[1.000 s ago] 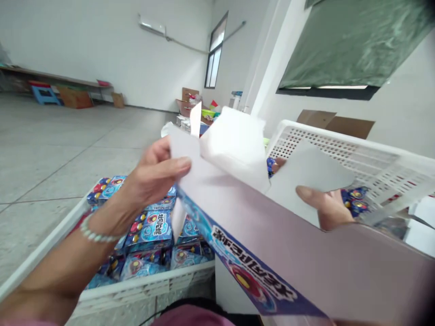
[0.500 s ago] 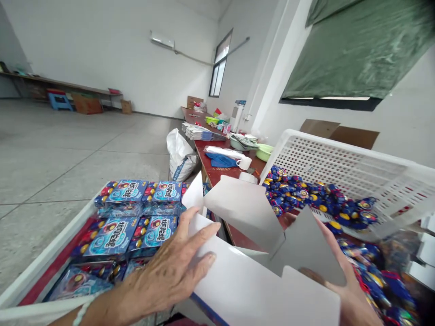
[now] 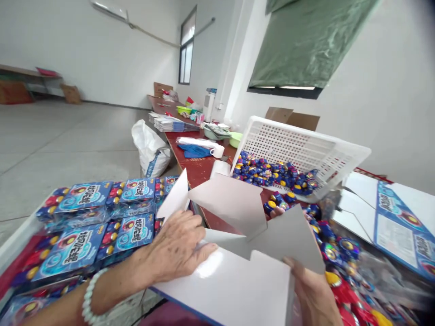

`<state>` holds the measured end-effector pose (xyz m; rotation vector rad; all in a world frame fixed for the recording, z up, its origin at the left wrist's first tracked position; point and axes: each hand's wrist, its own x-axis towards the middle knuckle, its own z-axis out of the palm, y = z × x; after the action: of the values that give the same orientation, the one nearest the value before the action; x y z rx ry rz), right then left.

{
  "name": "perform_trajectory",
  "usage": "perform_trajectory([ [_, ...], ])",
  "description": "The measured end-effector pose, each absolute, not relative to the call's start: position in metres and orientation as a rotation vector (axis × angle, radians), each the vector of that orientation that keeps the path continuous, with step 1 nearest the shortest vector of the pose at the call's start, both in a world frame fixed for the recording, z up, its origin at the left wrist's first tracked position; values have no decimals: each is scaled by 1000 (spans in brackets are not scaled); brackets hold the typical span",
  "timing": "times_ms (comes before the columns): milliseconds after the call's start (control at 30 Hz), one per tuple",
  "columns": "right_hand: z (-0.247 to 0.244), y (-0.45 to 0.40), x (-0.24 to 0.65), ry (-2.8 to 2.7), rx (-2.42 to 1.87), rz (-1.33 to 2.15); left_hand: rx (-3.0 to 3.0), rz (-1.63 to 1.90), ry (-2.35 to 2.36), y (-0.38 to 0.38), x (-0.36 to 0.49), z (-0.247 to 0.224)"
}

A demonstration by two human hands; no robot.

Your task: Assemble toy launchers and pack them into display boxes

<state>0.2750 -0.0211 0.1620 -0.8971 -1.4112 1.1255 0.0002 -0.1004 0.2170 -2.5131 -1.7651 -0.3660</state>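
Observation:
An open carton [image 3: 231, 280] with a white inside and blue printed outside tilts in front of me, its flaps spread. My left hand [image 3: 180, 244], with a beaded bracelet at the wrist, grips the carton's left edge near a raised flap, fingers curled over it. On the right side, my right hand [image 3: 314, 290] holds the carton's wall, some fingertips showing behind the grey flap. To the left, a white tray [image 3: 20, 231] holds rows of wrapped blue packs [image 3: 76, 246]. Small blue, red and yellow items [image 3: 336, 249] lie beside my right hand.
A tilted white basket [image 3: 340, 149] of small blue items stands on the red table [image 3: 197, 170]. Printed flat cartons [image 3: 394, 217] lie at the right. A cup [image 3: 217, 151], blue cloth [image 3: 194, 151] and paper stacks [image 3: 170, 123] sit farther back; a white sack [image 3: 149, 149] is on the floor.
The view has turned right, bringing the flat cartons into sight. My left hand's fingers, spread before, have curled over the carton's edge. My right hand still holds the other side.

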Motion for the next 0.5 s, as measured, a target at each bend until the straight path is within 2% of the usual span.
perform_trajectory([
  [100,159,-23,276,-1356,-808,1221,-2495,-109,-1869,-95,3,206],
  [200,160,-22,282,-1546,-746,1235,-2517,44,-1916,-95,11,194],
  [500,155,-6,268,-1907,-776,1212,-2598,35,-1808,-84,20,185],
])
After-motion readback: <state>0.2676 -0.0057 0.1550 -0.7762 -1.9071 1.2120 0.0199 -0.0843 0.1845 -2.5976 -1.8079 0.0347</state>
